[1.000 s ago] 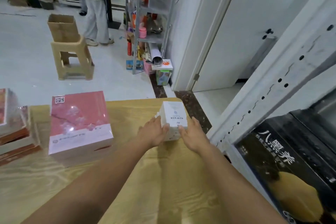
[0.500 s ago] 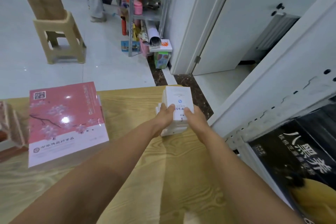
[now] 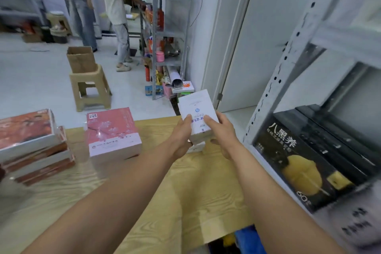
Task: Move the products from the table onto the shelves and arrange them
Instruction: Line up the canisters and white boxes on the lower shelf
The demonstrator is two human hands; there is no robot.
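1 small white cardboard box (image 3: 194, 105), blue print; we grip it in left hand (image 3: 181, 136) and right hand (image 3: 223, 132); risk: corner may snag grey perforated metal shelf upright (image 3: 277, 72), loosening hold.

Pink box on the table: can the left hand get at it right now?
Probably not yet: the left hand grips the white box together with the right hand. Bare table lies between it and the pink box, so the way looks free once it lets go.
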